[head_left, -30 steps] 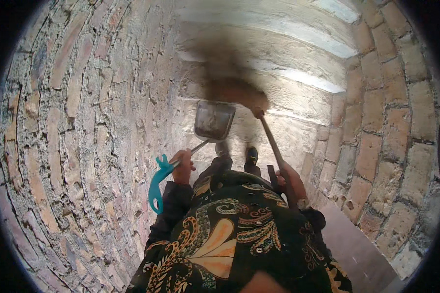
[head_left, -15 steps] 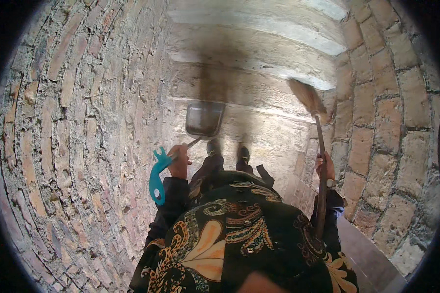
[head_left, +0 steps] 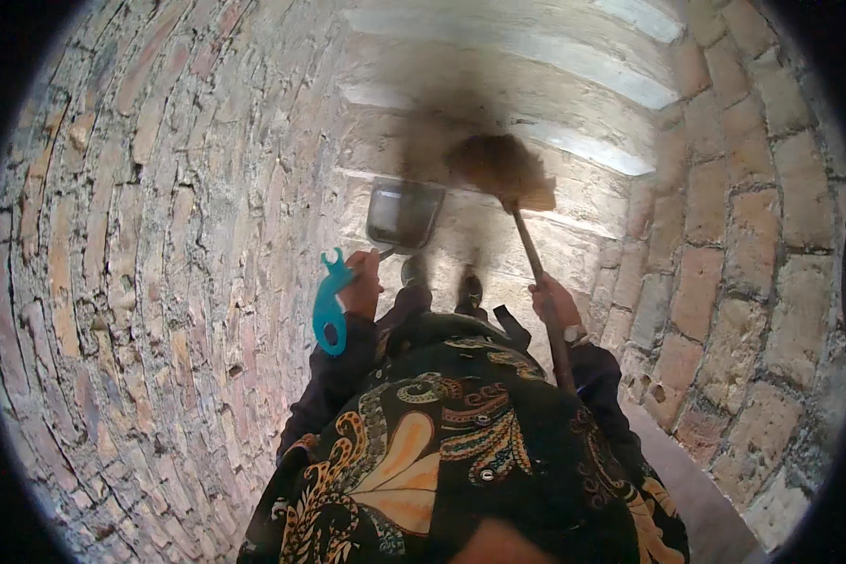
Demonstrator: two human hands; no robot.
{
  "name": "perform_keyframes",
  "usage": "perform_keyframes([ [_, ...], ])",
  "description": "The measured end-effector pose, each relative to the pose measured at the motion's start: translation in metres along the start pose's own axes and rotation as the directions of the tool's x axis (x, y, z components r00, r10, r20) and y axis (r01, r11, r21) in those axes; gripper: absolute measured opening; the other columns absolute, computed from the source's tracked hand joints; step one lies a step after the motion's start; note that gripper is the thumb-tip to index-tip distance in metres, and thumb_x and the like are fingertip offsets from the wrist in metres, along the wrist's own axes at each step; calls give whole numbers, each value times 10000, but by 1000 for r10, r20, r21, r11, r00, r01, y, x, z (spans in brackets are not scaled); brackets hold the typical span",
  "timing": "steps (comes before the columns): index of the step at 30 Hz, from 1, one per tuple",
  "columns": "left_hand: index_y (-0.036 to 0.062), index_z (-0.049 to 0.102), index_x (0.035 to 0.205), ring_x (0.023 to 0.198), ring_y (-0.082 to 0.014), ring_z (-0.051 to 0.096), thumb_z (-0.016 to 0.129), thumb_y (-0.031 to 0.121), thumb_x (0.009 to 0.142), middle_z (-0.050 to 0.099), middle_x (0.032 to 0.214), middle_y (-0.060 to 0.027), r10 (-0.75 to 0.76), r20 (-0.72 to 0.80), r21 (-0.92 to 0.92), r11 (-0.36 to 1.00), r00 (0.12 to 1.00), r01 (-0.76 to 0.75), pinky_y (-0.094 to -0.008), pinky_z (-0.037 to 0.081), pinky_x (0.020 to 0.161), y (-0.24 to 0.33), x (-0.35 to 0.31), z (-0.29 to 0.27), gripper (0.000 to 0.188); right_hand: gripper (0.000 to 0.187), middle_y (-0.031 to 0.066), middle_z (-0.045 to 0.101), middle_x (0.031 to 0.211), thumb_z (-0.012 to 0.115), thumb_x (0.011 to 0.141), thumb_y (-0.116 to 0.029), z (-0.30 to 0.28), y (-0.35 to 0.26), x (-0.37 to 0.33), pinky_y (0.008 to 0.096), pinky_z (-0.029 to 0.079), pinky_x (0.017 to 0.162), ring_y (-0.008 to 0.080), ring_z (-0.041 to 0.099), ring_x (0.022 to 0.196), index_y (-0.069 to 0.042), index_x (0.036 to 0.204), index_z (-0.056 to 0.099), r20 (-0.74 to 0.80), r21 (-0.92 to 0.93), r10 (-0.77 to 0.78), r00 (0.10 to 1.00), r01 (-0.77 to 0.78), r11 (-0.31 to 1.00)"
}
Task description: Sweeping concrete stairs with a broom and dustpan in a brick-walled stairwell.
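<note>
My left hand [head_left: 360,285] is closed round the handle of a dustpan. The turquoise handle end [head_left: 330,305] with a hole sticks out behind the hand, and the grey pan [head_left: 404,214] lies ahead of it at the foot of the steps. My right hand [head_left: 556,303] grips the wooden stick of a broom [head_left: 528,244]. Wide brown bristles [head_left: 500,171] fan out at its far end, right of the pan and apart from it, in front of a step. The stick's near end reaches back along my right forearm.
Pale stone steps [head_left: 573,94] rise ahead, with a dark shadow across them. A rough brick wall [head_left: 160,263] stands close on the left, and another brick wall [head_left: 705,235] on the right. My shoes [head_left: 470,282] stand on the stone just behind the pan.
The broom has swung left, its bristles going from the right wall to near the pan, with my right hand moving left too. The dustpan and left hand have shifted slightly right and forward.
</note>
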State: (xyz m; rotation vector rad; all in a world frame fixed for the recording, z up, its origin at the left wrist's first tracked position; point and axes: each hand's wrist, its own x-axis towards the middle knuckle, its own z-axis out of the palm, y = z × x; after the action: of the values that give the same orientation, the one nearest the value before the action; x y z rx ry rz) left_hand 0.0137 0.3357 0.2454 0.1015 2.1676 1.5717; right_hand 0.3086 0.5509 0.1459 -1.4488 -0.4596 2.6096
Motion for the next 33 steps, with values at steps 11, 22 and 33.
perform_keyframes([
  [11,37,548,676,395,-58,406,586,200,770,426,489,11,28,-43,-10,1000,999,-29,-200,367,344,-13,-12,-1,192,256,109,554,700,463,852,-218,100,19,-62,214,420,451,102,475,492,-20,1012,495,56,-315,67,996,-46,948],
  [22,50,530,658,382,-70,409,576,206,773,427,480,2,45,-22,-56,997,999,-46,-211,374,343,-11,-11,-1,200,307,44,528,658,453,852,-308,74,9,-167,193,361,428,80,437,471,-18,936,509,-122,-252,-69,990,37,967],
  [33,15,547,698,408,-86,428,581,218,763,453,508,-18,-53,-70,-64,997,996,48,-224,404,345,-6,-21,-13,215,316,33,501,613,476,843,-331,-124,-51,-128,182,437,430,74,474,489,-15,836,494,-33,529,-69,997,76,845],
])
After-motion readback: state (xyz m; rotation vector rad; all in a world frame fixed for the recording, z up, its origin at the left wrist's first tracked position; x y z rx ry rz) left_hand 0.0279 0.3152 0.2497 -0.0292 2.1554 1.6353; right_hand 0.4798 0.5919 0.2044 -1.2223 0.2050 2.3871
